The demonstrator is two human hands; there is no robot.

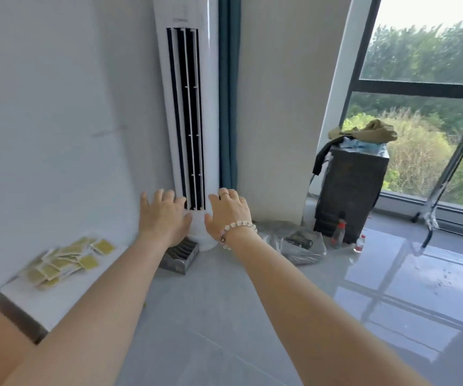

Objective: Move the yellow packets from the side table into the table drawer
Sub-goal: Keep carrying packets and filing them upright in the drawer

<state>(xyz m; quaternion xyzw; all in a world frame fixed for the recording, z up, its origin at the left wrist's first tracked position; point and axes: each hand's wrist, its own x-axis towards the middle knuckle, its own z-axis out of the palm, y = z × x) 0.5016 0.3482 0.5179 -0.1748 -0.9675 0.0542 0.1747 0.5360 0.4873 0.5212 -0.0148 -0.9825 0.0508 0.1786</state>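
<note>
Gripping nothing with left hand (163,217) or right hand (229,215), fingers spread open. Noted yellow packets (66,260) heaped loose on white side table (24,299), 8 o'clock from left hand. Judged light, thin, slick, floppy; best pinched at sealed edges or scooped several together.

We see the yellow packets (66,263) lying in a loose, overlapping heap on the white top of the side table (27,302), at the lower left, close against the wall. Each is a small flat square sachet, yellow-green in the middle with a pale sealed border. Most lie flat and askew, piled on one another. A couple sit slightly apart at the heap's far edge. We cannot read any print.
</note>
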